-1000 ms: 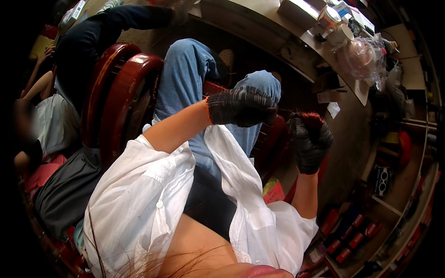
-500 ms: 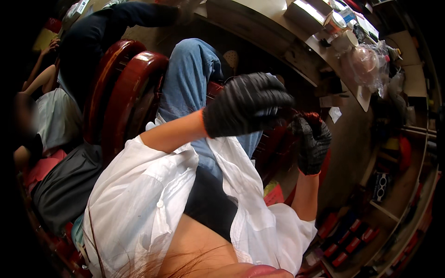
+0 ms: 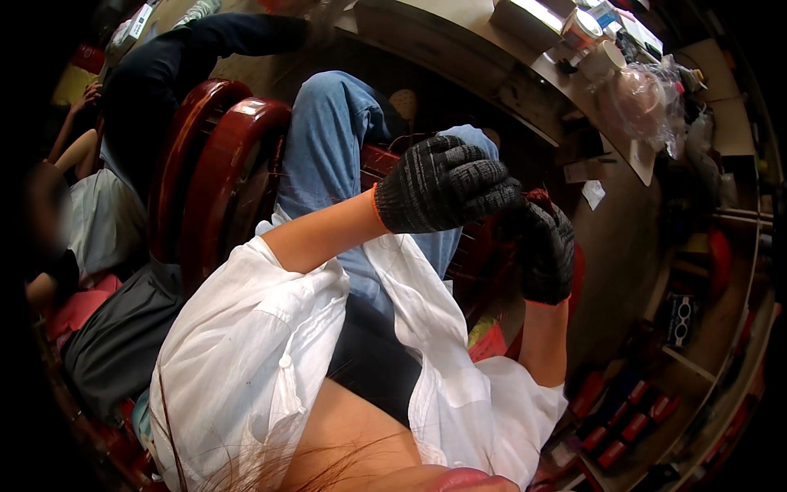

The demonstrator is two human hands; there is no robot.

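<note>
Both my hands wear dark grey-black knit gloves with orange cuffs, held up close together in front of my knees. My left hand has its fingers curled over, with the tips reaching to my right hand. My right hand is closed too, and a small dark reddish tuft shows at the top of its fingers. What the tuft is, I cannot make out; strands of it look thin. Whatever lies between the fingertips is hidden by the gloves.
Glossy dark red wooden chair arms stand left of my jeans. A table curves across the far side, with a plastic-wrapped pink item and a cup. Shelves stand at right. Other people sit at left.
My left hand, blurred before, has moved slightly right and now meets my right hand at the fingertips. My right hand has shifted a little left and turned its back more toward view.
</note>
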